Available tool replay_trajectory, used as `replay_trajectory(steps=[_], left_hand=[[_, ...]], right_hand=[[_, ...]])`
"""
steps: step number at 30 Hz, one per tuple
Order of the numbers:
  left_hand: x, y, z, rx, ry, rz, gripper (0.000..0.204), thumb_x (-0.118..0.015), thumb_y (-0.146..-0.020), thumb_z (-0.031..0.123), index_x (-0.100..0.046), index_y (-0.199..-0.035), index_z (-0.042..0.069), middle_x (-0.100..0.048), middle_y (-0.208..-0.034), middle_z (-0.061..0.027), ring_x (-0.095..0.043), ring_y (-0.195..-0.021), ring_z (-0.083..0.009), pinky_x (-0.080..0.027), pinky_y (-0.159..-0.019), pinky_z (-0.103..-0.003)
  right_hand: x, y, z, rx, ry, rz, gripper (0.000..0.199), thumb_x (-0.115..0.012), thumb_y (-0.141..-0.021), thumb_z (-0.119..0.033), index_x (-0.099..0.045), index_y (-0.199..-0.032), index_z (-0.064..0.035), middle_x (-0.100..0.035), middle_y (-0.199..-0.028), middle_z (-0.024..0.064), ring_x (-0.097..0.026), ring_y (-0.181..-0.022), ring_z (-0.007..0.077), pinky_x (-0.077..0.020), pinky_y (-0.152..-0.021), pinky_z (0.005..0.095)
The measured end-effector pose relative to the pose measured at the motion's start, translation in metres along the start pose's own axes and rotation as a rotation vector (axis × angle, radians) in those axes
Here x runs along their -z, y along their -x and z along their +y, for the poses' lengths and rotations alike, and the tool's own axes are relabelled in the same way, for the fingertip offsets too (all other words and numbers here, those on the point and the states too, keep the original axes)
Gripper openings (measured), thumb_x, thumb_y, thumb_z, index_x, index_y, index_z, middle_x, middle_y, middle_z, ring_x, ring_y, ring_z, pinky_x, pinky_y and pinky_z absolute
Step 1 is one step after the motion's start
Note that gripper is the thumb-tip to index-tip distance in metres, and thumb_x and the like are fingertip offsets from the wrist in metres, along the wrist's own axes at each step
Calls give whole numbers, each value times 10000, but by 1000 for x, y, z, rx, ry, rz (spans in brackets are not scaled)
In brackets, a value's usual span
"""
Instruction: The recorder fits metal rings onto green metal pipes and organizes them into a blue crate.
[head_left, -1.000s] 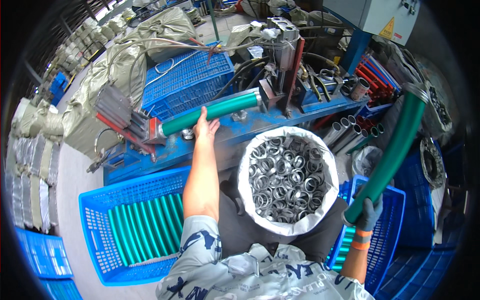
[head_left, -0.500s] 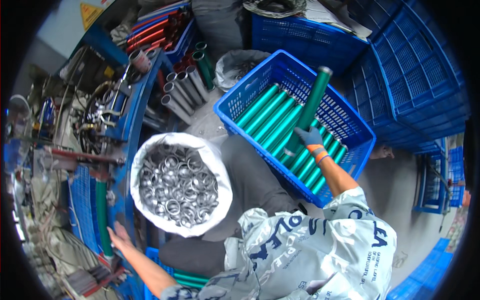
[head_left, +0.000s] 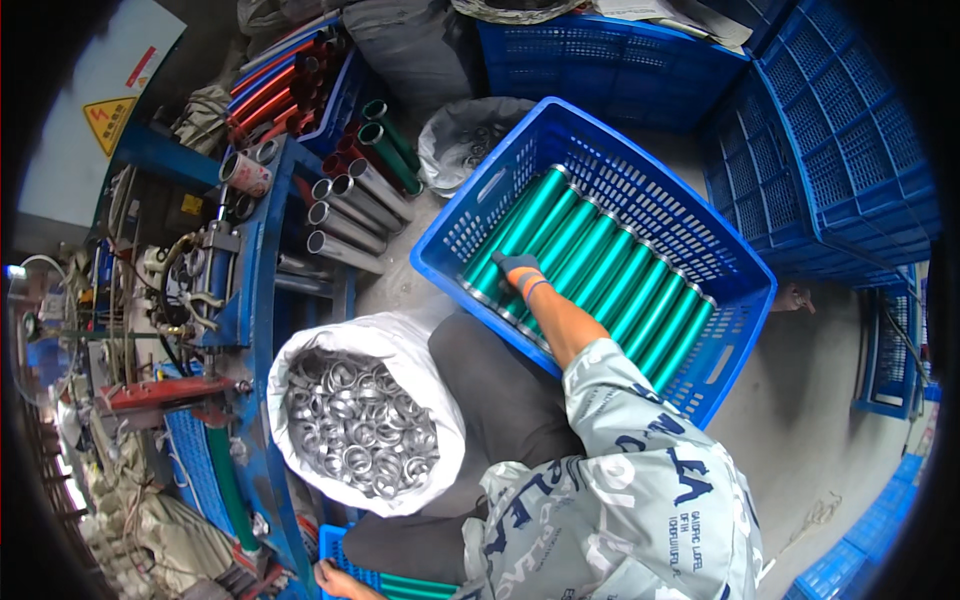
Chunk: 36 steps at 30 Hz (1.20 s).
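Note:
My right hand (head_left: 515, 268), in a dark glove with an orange cuff, is closed over a shiny green tube (head_left: 535, 215) at the left end of a row. The tubes lie side by side, with metallic rings at their ends, in a blue plastic crate (head_left: 590, 115). My left hand (head_left: 335, 580) is low at the bottom edge, beside a smaller blue crate (head_left: 332, 543) holding more green tubes (head_left: 415, 585). Its fingers show only in part. Between my knees and the bench stands a white sack (head_left: 440, 400) full of loose silver metal rings (head_left: 360, 430).
A blue machine bench (head_left: 262, 290) on the left carries a red clamp (head_left: 165, 398) with a green tube (head_left: 228, 490) below it. Upright grey tubes (head_left: 345, 215) stand behind the sack. Stacked blue crates (head_left: 840, 130) line the right side.
The green tube that my right hand held tilted over the crate now lies in the row. My right hand has moved left and my left hand has dropped from the bench to the lower crate.

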<state>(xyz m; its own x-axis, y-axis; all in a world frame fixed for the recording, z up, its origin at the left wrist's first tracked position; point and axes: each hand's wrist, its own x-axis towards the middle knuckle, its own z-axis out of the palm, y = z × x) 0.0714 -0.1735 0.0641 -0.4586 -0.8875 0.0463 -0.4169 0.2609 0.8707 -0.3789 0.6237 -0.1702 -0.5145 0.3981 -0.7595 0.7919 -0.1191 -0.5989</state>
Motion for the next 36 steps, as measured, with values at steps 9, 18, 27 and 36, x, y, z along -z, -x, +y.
replay_trajectory(steps=[9, 18, 27, 36], left_hand=[[-40, 48, -40, -66, -434, 96, 505, -682, -1133, 346, -790, -1350, -97, -812, -1360, -262, -750, -1238, -381, -565, -1132, -468], [-33, 31, -73, -23, -313, 85, 568, -656, -1146, 394, -776, -1419, -89, -770, -1476, -275, -727, -1329, -391, -537, -1186, -464], [35, 31, -108, 7, -261, 128, 594, -650, -1173, 404, -737, -1470, -103, -757, -1498, -270, -713, -1366, -392, -525, -1208, -449], [14, 57, -124, 42, -253, 147, 642, -540, -1227, 450, -735, -1438, -123, -753, -1462, -313, -723, -1310, -413, -555, -1172, -485]], right_hand=[[-19, -1, 10, -120, -182, -161, 716, -825, -1024, -685, -766, -1188, 9, -839, -947, 134, -757, -601, 247, -577, -510, 387], [29, 33, -26, 466, 443, 305, 558, -754, -1012, -561, -883, -1117, -28, -848, -1174, 259, -780, -1171, 497, -620, -1043, 523], [-94, 306, -119, 1346, -85, 55, 345, -770, -1092, -270, -830, -1369, -74, -853, -1190, 228, -844, -1073, 361, -649, -970, 410], [-13, 114, -13, 798, 1283, -20, 939, -558, -989, -51, -318, -1858, -314, -821, -1364, 230, -812, -1226, 410, -634, -1003, 552]])
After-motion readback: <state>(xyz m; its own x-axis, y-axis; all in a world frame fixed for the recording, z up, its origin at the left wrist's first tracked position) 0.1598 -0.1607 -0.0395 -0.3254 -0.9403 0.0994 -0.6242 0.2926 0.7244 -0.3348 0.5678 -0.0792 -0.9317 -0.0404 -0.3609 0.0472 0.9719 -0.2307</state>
